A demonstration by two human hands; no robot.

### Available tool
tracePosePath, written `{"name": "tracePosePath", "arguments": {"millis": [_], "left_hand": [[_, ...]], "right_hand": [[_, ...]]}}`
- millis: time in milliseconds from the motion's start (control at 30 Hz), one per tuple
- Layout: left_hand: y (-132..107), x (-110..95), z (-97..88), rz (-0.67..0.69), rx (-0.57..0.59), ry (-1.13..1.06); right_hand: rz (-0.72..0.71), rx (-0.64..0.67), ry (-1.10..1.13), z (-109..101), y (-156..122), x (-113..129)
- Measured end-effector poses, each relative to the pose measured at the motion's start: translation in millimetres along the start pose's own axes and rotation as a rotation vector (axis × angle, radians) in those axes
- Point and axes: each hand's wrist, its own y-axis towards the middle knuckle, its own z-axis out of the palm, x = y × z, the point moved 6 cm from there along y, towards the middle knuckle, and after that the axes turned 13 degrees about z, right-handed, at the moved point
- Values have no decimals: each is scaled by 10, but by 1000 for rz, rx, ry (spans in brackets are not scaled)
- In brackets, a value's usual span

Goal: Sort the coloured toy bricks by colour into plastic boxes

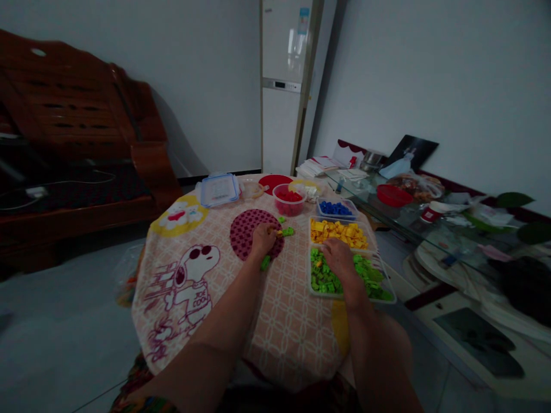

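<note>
My left hand [264,237] rests over the round dark-red patterned mat [243,229], its fingers pinched on a small yellow block [279,233]. A green block [288,232] meets the yellow one; whether they are joined I cannot tell. Two more green blocks lie close by, one [282,219] beyond the hand and another [265,263] below it. Over a divided clear container [310,265], my right hand [338,257] has its fingers curled near the divider. Yellow blocks [338,232] fill the far compartment, green blocks [325,276] the near one. What the right fingertips hold is hidden.
Farther back stand a round tub [288,207] of red blocks and a clear box [338,216] of blue blocks. A blue-rimmed lid [220,190] lies at the back left. To the right is a cluttered glass table [413,221]; a wooden bench [77,132] stands left.
</note>
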Motion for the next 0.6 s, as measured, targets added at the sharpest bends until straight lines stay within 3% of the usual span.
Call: {"name": "tracePosePath", "arguments": {"millis": [200,367,600], "left_hand": [[18,-49,57,-13,-92,-187],[-1,107,-101,-101,-148,-166],[-19,155,-161,-96,55,7]], "right_hand": [[-2,-1,8,-2,-9,-3],[3,-2,17,11,-10,-11],[2,0,17,-7,-14,-4]]}}
